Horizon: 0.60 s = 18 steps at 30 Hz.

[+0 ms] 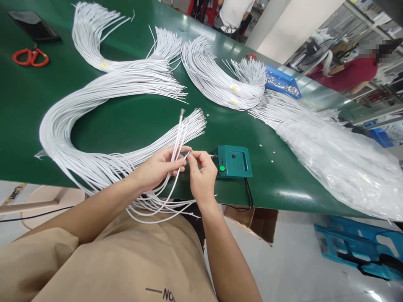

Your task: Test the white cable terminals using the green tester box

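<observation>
My left hand (159, 167) grips a small bunch of thin white wires (179, 138) that stand up from its fingers, their metal-tipped ends pointing away from me. My right hand (202, 172) pinches the tip of one wire between thumb and forefinger, just left of a small green box (234, 161) with a green button, which sits on the green table (132, 121). The two hands almost touch. A large curved bundle of white wires (75, 121) lies on the table behind them and spills over the near edge into my lap.
More white wire bundles (217, 84) lie further back, and a heap in clear plastic (340, 163) is at the right. A blue tray of metal parts (281, 82), red scissors (30, 57) and a dark tablet (33, 25) are also there. Other people stand beyond.
</observation>
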### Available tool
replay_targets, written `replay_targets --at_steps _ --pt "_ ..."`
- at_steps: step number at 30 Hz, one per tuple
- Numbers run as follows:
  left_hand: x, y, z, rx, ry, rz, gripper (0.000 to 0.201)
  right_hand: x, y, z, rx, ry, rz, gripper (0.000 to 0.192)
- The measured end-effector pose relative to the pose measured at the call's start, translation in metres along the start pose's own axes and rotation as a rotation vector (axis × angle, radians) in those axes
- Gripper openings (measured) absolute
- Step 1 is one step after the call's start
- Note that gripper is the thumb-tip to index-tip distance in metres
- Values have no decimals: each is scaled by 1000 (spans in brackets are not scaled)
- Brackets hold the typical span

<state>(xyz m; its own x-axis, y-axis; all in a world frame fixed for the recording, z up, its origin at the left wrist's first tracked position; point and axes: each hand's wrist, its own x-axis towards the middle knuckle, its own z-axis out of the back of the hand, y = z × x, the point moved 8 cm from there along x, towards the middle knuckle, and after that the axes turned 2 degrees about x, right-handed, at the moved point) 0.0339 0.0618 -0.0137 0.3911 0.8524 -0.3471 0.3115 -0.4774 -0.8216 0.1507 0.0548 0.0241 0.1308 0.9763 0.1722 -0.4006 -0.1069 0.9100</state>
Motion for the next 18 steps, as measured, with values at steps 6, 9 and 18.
replay_targets --at_steps 6,9,18 --pt "9 13 -4 -233 45 191 29 -1 12 -12 -605 132 410 29" --pt "18 14 8 -31 -49 87 37 12 5 -4 -696 229 433 25" --pt "36 7 11 472 -176 -52 41 42 -18 16 -917 404 374 9"
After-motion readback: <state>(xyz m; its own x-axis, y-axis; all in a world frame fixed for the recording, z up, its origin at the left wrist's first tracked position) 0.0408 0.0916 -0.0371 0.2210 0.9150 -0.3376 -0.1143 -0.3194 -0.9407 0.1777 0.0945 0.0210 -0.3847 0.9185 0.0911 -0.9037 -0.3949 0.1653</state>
